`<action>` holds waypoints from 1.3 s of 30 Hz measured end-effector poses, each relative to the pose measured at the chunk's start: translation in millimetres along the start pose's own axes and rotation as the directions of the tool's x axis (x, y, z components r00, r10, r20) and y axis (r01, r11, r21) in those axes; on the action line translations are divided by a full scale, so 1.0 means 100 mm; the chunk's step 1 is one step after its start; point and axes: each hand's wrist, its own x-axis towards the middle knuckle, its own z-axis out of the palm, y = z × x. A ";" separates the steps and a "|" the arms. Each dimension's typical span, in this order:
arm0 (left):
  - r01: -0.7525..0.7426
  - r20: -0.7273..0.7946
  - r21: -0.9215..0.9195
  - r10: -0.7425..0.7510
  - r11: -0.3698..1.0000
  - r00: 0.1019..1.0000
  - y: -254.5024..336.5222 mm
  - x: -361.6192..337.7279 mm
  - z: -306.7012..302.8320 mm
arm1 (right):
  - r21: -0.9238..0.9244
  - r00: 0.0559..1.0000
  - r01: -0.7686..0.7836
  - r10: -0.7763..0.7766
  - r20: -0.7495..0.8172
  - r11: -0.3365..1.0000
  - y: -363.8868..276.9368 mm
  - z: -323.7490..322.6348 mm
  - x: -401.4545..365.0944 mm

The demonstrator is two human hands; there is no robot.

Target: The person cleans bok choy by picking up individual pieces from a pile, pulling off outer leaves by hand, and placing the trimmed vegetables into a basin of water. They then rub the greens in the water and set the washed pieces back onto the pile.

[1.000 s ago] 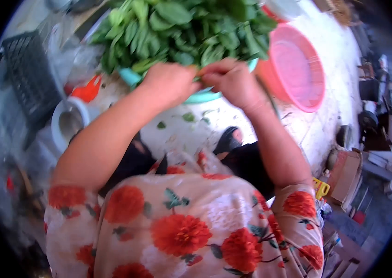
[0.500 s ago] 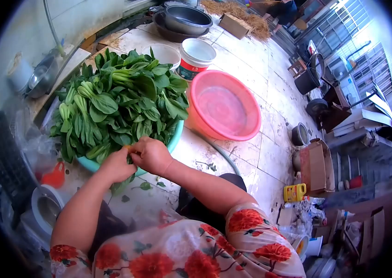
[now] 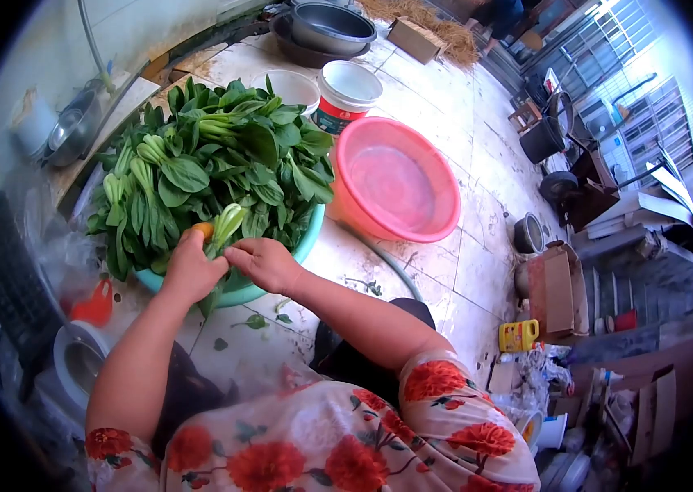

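Note:
A head of bok choy (image 3: 228, 223) with pale green stalks is in my left hand (image 3: 190, 266), its stalk end up and its leaves hanging below the fingers. Something small and orange (image 3: 205, 230) shows at that hand's fingertips; what it is I cannot tell. My right hand (image 3: 266, 264) is closed in a pinch at the leaves, right beside the left. Both hands are over the near rim of a green basin (image 3: 310, 238) heaped with bok choy (image 3: 207, 164). Loose leaves (image 3: 255, 321) lie on the tiles below.
A pink basin (image 3: 397, 180) stands right of the heap, with a hose (image 3: 391, 264) running past it. Behind are a white bucket (image 3: 350, 86) and dark basins (image 3: 331, 33). A yellow jug (image 3: 518, 335) and a cardboard box (image 3: 558, 287) are at the right. A person's legs show far back.
The bok choy's pale stalks have come into view upright between my hands. My left hand has shifted slightly left, and my right hand has lowered a little.

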 end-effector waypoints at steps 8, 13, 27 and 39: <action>-0.058 0.139 -0.163 0.082 0.985 0.987 0.02 -0.03 0.05 | 0.093 0.995 -0.089 0.091 -0.026 0.992 0.13 0.08 0.05; -0.057 0.165 -0.136 0.079 0.989 0.983 0.04 -0.05 0.03 | 0.076 0.996 -0.092 0.093 -0.006 0.993 0.11 0.03 0.05; -0.007 0.258 -0.077 0.027 0.997 0.966 0.01 -0.07 0.01 | 0.026 0.983 -0.161 0.158 0.095 0.987 0.04 0.03 0.01; 0.041 0.192 -0.604 0.095 0.796 0.977 0.04 -0.06 0.00 | 0.429 0.960 -0.223 0.275 -0.062 0.875 0.17 -0.02 0.09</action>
